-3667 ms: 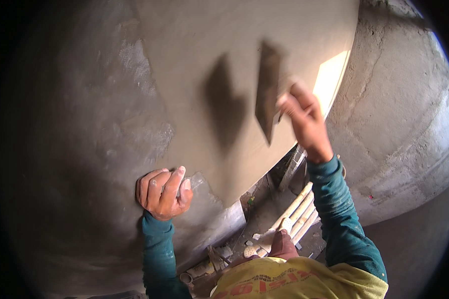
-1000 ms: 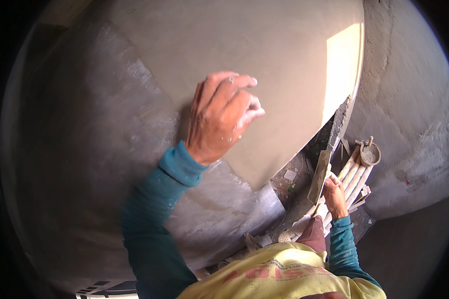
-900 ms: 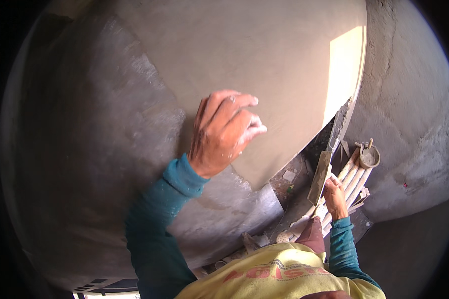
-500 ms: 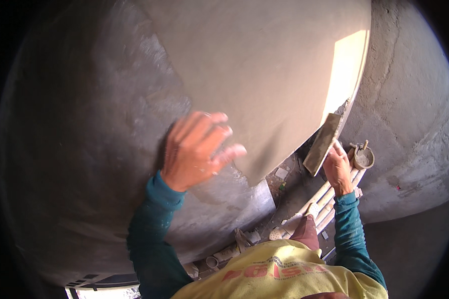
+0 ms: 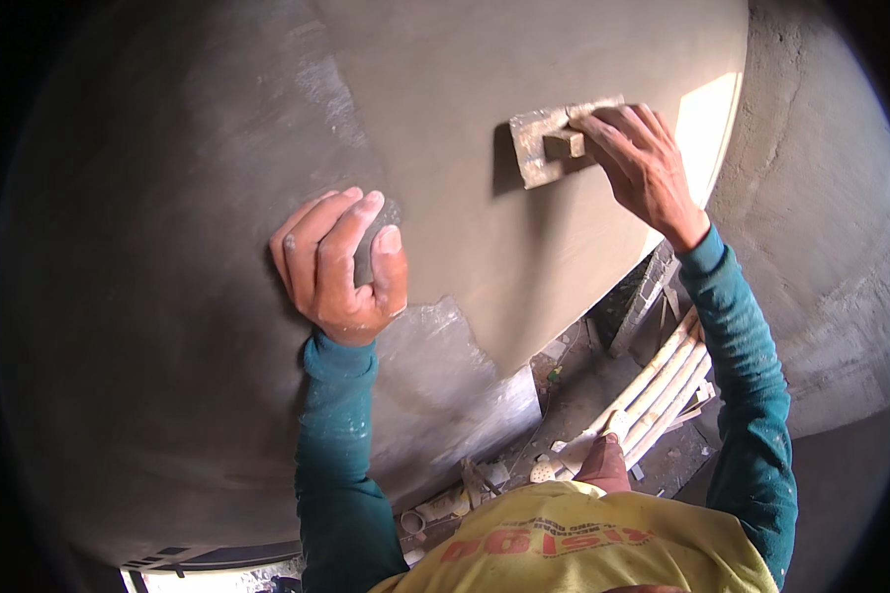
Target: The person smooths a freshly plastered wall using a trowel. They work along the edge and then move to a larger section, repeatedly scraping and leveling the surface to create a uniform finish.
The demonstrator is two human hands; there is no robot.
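Observation:
My right hand [image 5: 648, 168] grips a plastering float [image 5: 536, 148] by its block handle. The float is held at the smooth plastered part of the wall [image 5: 445, 89], and a dark shadow falls along its left edge. My left hand [image 5: 341, 262] is raised at the darker, rougher part of the wall [image 5: 198, 198], near the border between the two surfaces. Its fingers are loosely curled with the thumb apart, and I see nothing held in it. A dark patch shows between thumb and fingers; whether the palm touches the wall is hidden.
Below, several pale poles [image 5: 653, 385] lie side by side, with a shoe-clad foot [image 5: 618, 425] on them. Rubble [image 5: 554, 351] is scattered beneath the wall's lower edge. Another rough grey wall [image 5: 811, 227] rises on the right. A white pipe piece [image 5: 412, 522] lies lower left.
My right hand has swung the float up and left from beside the wall's right edge onto the plastered surface. My left hand has shifted slightly left and its fingers have curled.

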